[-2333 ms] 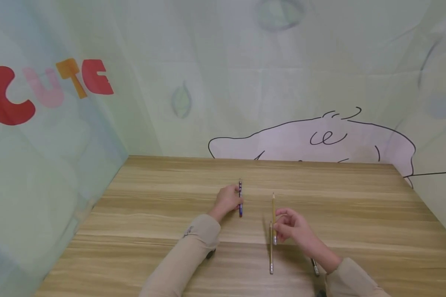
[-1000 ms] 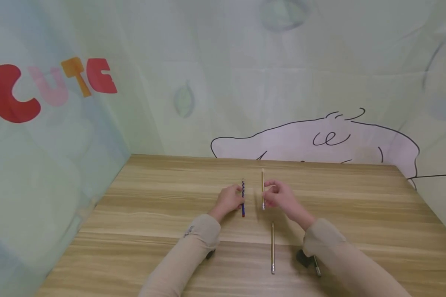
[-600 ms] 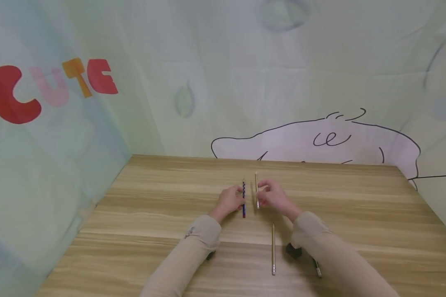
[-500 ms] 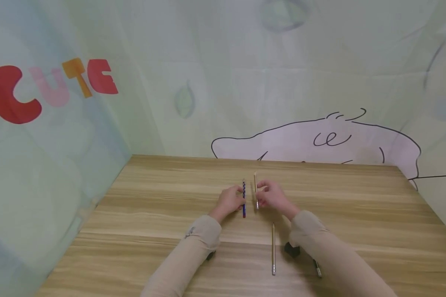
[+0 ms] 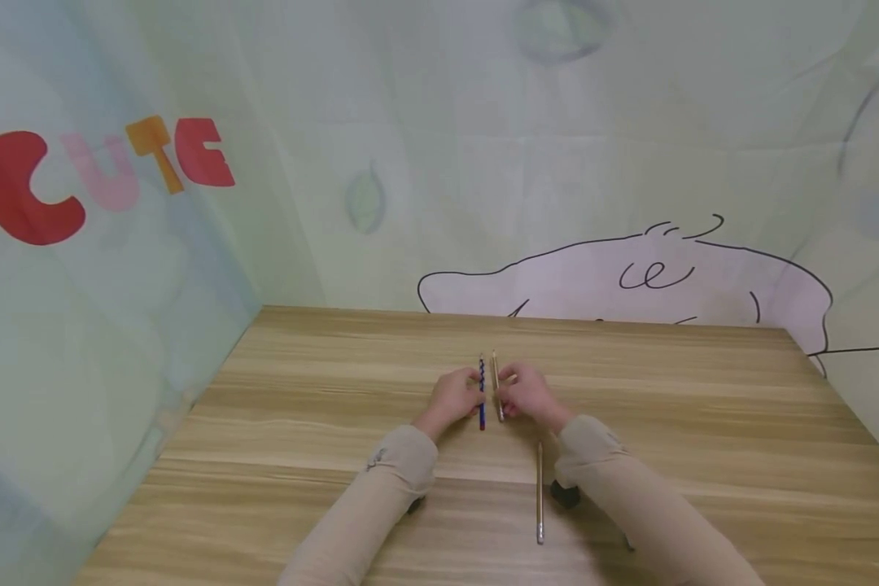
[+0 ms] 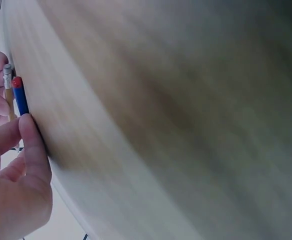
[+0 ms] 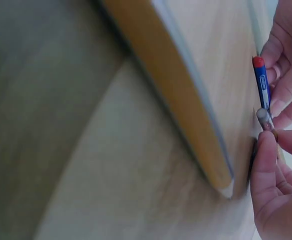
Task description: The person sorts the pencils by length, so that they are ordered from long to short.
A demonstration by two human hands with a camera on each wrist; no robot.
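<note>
Near the middle of the table in the head view, my left hand (image 5: 456, 394) pinches a dark blue pencil (image 5: 482, 417) with a red end. Thumb and fingertip meet on that pencil (image 6: 20, 97) in the left wrist view. My right hand (image 5: 527, 391) pinches a yellow pencil (image 5: 495, 370) by its lower part, close to the eraser end (image 7: 263, 116). Both pencils point away from me, side by side with a narrow gap, the yellow one slightly slanted. Fingers hide part of each pencil.
A second yellow pencil (image 5: 540, 496) lies on the wooden table (image 5: 300, 391) nearer to me, left of my right forearm. The tip of another pencil (image 5: 628, 543) peeks out from under the right sleeve (image 5: 652, 505). A printed cloth (image 5: 454, 163) hangs behind the table.
My right hand has carried the yellow pencil forward, then left, beside the blue one, and lowered a little just now. My left hand has stayed put, holding the blue pencil.
</note>
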